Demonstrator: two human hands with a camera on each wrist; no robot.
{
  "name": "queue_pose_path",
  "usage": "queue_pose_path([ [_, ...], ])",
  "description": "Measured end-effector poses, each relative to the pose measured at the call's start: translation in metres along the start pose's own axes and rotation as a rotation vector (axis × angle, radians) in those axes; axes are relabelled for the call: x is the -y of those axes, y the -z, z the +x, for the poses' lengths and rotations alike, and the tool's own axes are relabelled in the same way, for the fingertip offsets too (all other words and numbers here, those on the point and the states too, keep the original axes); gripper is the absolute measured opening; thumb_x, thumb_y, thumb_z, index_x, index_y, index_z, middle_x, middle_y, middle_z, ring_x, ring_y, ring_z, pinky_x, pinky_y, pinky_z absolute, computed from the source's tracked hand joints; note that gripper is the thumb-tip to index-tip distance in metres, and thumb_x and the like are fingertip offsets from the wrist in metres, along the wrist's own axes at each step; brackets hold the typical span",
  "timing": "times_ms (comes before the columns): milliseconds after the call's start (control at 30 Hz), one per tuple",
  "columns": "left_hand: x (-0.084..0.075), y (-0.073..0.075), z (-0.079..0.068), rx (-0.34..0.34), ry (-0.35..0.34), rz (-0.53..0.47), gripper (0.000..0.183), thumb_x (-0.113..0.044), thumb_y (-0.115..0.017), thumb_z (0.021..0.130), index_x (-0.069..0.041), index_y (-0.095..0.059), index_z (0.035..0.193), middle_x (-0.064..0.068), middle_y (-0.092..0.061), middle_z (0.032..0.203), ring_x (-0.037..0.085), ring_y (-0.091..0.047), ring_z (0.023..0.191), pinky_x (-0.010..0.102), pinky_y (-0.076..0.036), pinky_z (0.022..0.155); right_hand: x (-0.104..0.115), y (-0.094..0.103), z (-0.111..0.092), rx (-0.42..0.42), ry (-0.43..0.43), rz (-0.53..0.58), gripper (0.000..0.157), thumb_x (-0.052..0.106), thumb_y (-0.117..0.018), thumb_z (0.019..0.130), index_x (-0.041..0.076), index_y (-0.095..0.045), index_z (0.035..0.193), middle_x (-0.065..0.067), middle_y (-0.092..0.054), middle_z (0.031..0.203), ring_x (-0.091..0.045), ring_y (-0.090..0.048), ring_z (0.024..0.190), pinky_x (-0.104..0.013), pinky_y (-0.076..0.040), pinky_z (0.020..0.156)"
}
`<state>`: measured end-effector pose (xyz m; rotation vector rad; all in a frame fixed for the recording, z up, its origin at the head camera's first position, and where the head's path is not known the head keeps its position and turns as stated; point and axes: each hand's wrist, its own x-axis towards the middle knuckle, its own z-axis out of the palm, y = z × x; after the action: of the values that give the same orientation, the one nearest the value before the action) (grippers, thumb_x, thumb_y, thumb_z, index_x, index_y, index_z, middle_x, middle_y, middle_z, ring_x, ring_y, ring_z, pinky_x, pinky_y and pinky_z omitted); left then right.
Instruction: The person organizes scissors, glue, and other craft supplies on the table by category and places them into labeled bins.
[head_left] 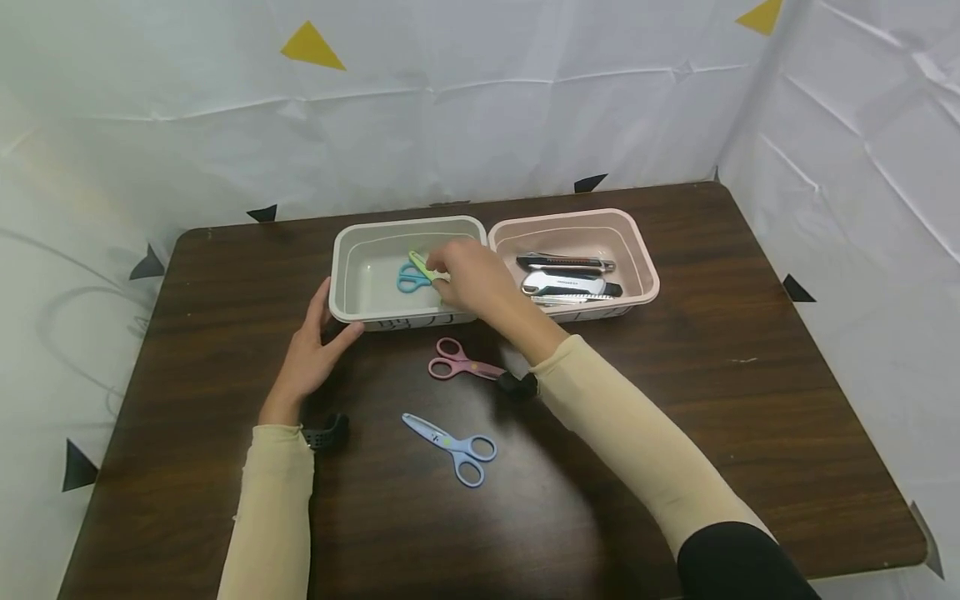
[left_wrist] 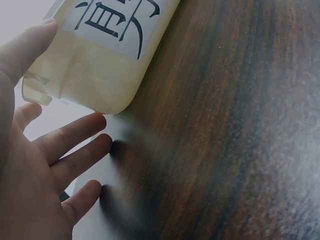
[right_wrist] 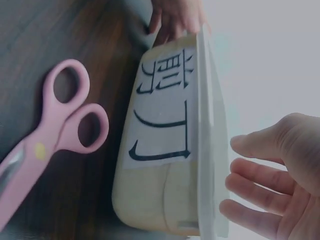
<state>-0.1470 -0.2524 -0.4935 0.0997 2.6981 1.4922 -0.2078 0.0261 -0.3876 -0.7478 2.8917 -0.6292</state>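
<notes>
A whitish plastic basket (head_left: 348,314) with a lettered label (right_wrist: 162,125) on its front holds teal scissors (head_left: 409,279) and green scissors (head_left: 422,264). My right hand (head_left: 472,279) reaches over this basket's right part, covering part of the green scissors. In the right wrist view its fingers are loosely bent and apart, with nothing seen between them. My left hand (head_left: 303,354) is at the basket's left front corner, fingers spread and thumb touching near the rim. Pink scissors (head_left: 461,367) lie on the table just in front, and light blue scissors (head_left: 453,446) lie closer to me.
Beside the whitish basket, a pinkish basket (head_left: 648,287) holds several utility knives (head_left: 566,283). Both stand near the back of the dark wooden table (head_left: 720,383). White sheeting (head_left: 450,142) hangs behind the table. A black wrist strap (head_left: 326,433) shows below my left hand.
</notes>
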Motion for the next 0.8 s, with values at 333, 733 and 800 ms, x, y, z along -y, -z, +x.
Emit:
queue_pose_path([
  [333, -0.001, 0.0, -0.001, 0.006, -0.013, -0.01, 0.085, -0.043, -0.066, 0.093, -0.042, -0.01, 0.156, 0.007, -0.041, 0.152, 0.032, -0.031, 0.142, 0.07, -0.019, 0.105, 0.009, 0.002, -0.044, -0.087, 0.045, 0.055, 0.026, 0.021, -0.07, 0.091, 0.015, -0.073, 0.116, 0.001, -0.068, 0.102, -0.012, -0.061, 0.089, -0.031, -0.049, 0.071],
  [733, 0.0, -0.001, 0.0, -0.002, -0.014, -0.012, 0.083, -0.042, -0.066, 0.093, -0.049, -0.011, 0.154, 0.006, -0.041, 0.152, 0.032, -0.031, 0.142, 0.069, -0.019, 0.106, 0.006, -0.029, -0.085, -0.12, 0.104, 0.057, 0.017, 0.028, -0.073, 0.088, 0.021, -0.076, 0.103, 0.007, -0.07, 0.093, -0.01, -0.062, 0.081, -0.034, -0.048, 0.068],
  [800, 0.0, -0.001, -0.001, -0.003, -0.017, -0.013, 0.083, -0.041, -0.067, 0.093, -0.049, -0.011, 0.154, 0.006, -0.041, 0.152, 0.032, -0.031, 0.142, 0.069, -0.019, 0.106, 0.004, -0.035, -0.09, -0.116, 0.104, 0.053, 0.016, 0.028, -0.073, 0.088, 0.021, -0.077, 0.101, 0.008, -0.07, 0.091, -0.009, -0.062, 0.079, -0.034, -0.048, 0.065],
])
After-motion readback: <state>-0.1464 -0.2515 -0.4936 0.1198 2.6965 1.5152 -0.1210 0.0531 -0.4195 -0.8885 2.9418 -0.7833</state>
